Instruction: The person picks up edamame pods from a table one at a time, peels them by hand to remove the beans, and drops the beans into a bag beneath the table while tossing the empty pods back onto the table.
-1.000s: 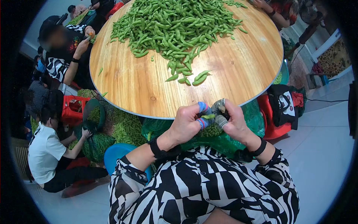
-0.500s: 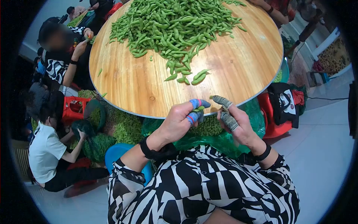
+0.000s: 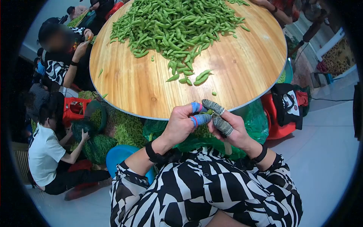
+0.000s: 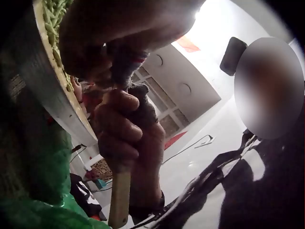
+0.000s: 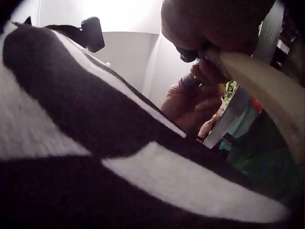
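Over the table's near edge, my left hand [image 3: 178, 124] pinches a green soybean pod [image 3: 209, 112] between thumb and finger, both in blue finger sleeves. My right hand [image 3: 239, 130], wearing grey knitted finger sleeves, meets it at the pod. In the left wrist view the right hand's lower fingers curl round the pale handle [image 4: 120, 198] of a tool, whose working end is hidden. That handle also crosses the right wrist view. A shelled bean [image 3: 214, 93] lies on the wood just beyond the hands. Several pods [image 3: 203, 77] lie farther off, before the big pile [image 3: 170, 28].
The round wooden table [image 3: 132, 90] fills the space ahead. Green plastic [image 3: 259, 121] with beans hangs below its edge. A blue basin [image 3: 117, 157] stands at left, a red stool [image 3: 73, 109] farther left, and a black bag [image 3: 285, 106] at right. Other people sit around.
My hands came apart, the right reaching to the table edge with a bean at its fingertip. Now they are together again at the pod, and a bean lies on the table.
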`<control>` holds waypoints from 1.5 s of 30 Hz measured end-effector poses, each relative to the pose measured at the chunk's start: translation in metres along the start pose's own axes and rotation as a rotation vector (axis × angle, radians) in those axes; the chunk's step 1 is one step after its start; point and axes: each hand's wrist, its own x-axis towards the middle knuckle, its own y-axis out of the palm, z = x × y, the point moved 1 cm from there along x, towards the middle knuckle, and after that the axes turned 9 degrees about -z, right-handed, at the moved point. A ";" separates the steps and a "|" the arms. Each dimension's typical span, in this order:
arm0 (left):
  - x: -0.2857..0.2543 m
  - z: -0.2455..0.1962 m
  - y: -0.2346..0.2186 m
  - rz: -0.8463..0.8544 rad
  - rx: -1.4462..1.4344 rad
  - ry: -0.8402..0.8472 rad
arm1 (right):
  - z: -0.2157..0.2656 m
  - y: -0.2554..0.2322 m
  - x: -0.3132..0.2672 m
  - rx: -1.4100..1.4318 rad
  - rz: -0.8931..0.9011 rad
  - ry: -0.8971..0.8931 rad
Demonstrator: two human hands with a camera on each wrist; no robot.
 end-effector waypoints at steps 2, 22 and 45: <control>-0.002 0.000 0.000 0.019 -0.035 -0.044 | -0.006 0.000 0.001 0.036 0.004 -0.021; 0.011 0.024 0.000 0.119 -0.583 -0.301 | -0.008 -0.017 0.007 -0.012 0.053 -0.022; -0.038 -0.006 -0.048 -0.149 0.312 0.146 | 0.010 -0.015 0.022 -0.881 -0.106 -0.526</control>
